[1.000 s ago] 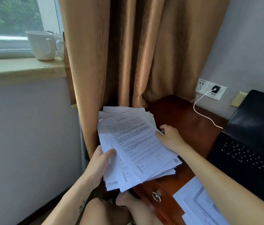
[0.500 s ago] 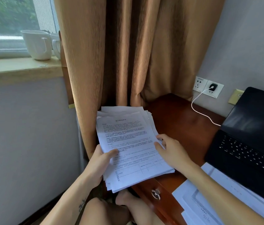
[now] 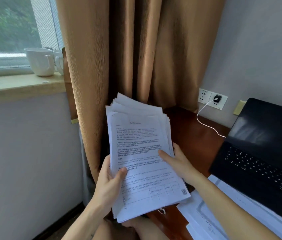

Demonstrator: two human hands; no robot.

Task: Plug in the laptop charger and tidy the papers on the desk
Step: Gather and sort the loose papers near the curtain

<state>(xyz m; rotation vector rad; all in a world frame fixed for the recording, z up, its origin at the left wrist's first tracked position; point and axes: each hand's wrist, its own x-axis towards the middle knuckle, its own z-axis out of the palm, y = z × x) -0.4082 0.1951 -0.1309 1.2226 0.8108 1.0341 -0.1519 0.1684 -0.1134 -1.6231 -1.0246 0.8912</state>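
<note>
A thick stack of printed papers [image 3: 142,153] is lifted above the left end of the dark wooden desk [image 3: 194,132]. My left hand [image 3: 109,181] grips its left edge, thumb on the top sheet. My right hand [image 3: 176,158] holds the right edge, thumb on top and fingers behind. The sheets are fanned unevenly at the top. A black charger plug [image 3: 217,98] sits in the white wall socket [image 3: 213,99], and its white cable [image 3: 204,120] runs down to the open black laptop [image 3: 261,153].
More white sheets [image 3: 211,215] lie on the desk in front of the laptop. A brown curtain [image 3: 136,54] hangs behind the desk. Two white mugs [image 3: 41,61] stand on the windowsill at left. A metal drawer pull [image 3: 162,211] shows below the stack.
Both hands have lifted the stack off the desk and turned it more upright, squaring the sheets. My right hand shifted from lying on top to holding the right edge.
</note>
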